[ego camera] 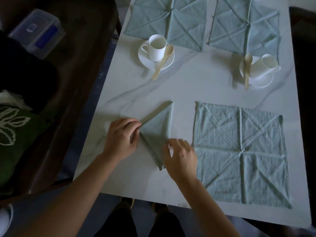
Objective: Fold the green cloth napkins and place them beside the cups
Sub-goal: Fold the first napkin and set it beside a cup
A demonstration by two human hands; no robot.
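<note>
A pale green napkin folded into a triangle (156,130) lies near the front left of the white marble table (188,86). My left hand (121,137) pinches its left point with curled fingers. My right hand (181,155) rests on its lower right edge, fingers bent over the cloth. An unfolded green napkin (242,153) lies flat to the right. Two more unfolded napkins (165,21) (244,26) lie at the far end. Between them stand a left cup (156,47) and a right cup (264,66) on saucers, each with a wooden spoon.
A dark bench or sofa (68,82) runs along the table's left edge, carrying a clear plastic box (36,32) and a green cushion (13,134). The table's front edge (153,200) is close to my legs.
</note>
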